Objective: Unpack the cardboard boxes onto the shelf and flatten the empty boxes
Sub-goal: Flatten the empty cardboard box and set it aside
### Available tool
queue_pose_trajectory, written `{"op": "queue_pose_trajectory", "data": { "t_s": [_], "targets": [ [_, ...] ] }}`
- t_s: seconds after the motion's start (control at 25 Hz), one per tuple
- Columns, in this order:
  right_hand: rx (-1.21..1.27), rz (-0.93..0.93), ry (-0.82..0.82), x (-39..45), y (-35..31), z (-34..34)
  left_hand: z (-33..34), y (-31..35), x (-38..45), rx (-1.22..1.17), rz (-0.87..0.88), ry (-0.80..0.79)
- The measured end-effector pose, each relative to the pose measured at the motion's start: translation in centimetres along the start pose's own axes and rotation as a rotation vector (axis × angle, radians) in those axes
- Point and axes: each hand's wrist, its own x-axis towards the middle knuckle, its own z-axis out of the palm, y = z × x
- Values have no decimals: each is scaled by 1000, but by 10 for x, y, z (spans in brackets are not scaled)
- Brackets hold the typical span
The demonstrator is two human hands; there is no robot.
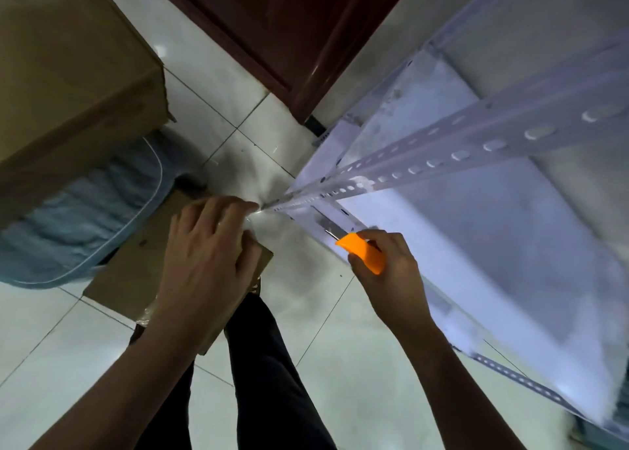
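1. Right hand (388,265) is wrapped tight round an orange box cutter (362,253), thumb on top, and what looks like a bare blade tip pokes out toward the white metal shelf (476,211) just beside it.
2. Left hand (204,255) lies palm down on a small cardboard box (136,272) on the tiled floor (340,330), fingers curled over its far edge and pinching something clear and shiny there, most likely tape or film.
3. That box sits right in front of the person's dark-trousered legs (272,381), partly under a blue quilted bundle (85,211); a bigger cardboard box (68,75) looms at upper left.
4. Handling call: the small box looks light and thin-walled, so it should dent or slide if pressed hard. Best to pin it flat with the palm, as now, and keep fingers off the seam line.
5. Tape will likely be slick and stretchy; pulling it taut should give the blade a clean line to follow.
6. Once empty, the cardboard should fold along its creases from the corners.
7. Hard to read: the blade is blurred, the box top is mostly covered by the hand, and its contents cannot be seen.
8. Whether the big box is open I cannot tell; the shelf's right end is cut off.
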Motion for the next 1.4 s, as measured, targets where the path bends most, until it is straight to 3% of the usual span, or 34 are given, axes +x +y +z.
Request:
{"op": "queue_pose_trajectory", "data": {
  "t_s": [0.36, 0.8, 1.12, 1.4],
  "targets": [
    [-153, 71, 232, 25, 62, -30, 15, 35, -2, -20, 54, 6],
    [-152, 97, 246, 48, 74, -22, 18, 32, -5, -23, 30, -16],
    [-156, 4, 274, 42, 34, -17, 13, 30, -3, -20, 17, 22],
    [-80, -134, 106, 32, -32, 30, 3, 7, -7, -1, -76, -11]
  ]
}}
